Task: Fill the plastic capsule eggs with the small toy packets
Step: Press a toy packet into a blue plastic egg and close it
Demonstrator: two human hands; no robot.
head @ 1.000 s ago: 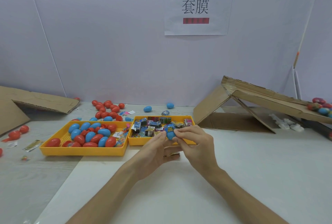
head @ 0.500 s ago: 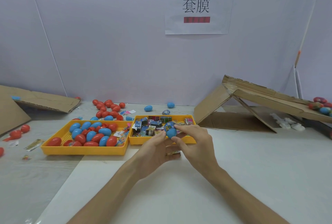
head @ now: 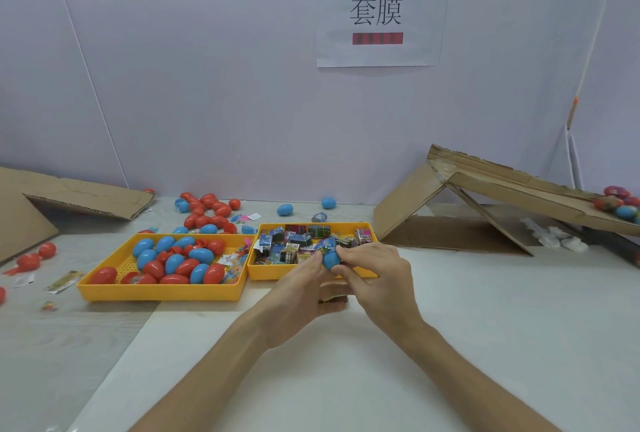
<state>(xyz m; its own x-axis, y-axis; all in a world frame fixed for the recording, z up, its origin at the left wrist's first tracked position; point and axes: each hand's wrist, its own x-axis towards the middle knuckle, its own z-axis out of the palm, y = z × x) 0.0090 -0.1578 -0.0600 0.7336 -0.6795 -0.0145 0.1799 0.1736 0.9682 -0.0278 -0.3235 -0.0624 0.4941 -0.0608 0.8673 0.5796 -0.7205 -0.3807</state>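
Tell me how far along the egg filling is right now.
Done: a few eggs sit on the cardboard ramp at the right; I cannot tell whether they are filled. In hand: the left hand and right hand hold one blue egg with a packet at its top. Left: many red and blue eggs in the left tray, packets in the right tray, and loose eggs behind.

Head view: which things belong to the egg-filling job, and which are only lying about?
Job: blue egg, held by left hand and right hand; yellow egg tray; yellow packet tray.
Lying about: folded cardboard; wall sign; wrapper scraps.
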